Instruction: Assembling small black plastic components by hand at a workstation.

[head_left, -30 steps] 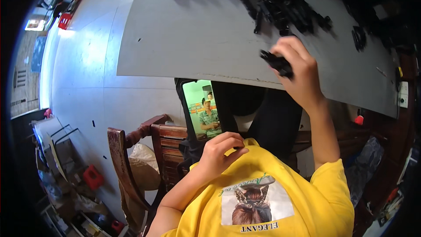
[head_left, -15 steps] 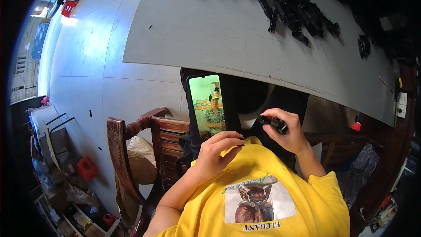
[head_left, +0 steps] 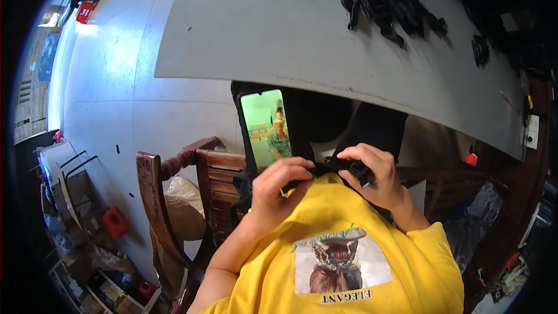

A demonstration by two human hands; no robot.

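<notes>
Head view: Glossy, angular black pieces (head_left: pixel 361 174), plastic by their sheen, sit bunched in a right hand (head_left: pixel 376 175) before a soft yellow shirt (head_left: pixel 267 261).

The right fingers curl around the small, dark cluster; the left hand (head_left: pixel 275 186) bends just beside it, and I cannot tell whether it pinches anything. Beyond, a jagged black heap (head_left: pixel 401 11) covers part of the smooth grey tabletop (head_left: pixel 261 35), near a lit phone (head_left: pixel 264 125), slatted wooden chair (head_left: pixel 224 167) and pale floor (head_left: pixel 104 122).
</notes>
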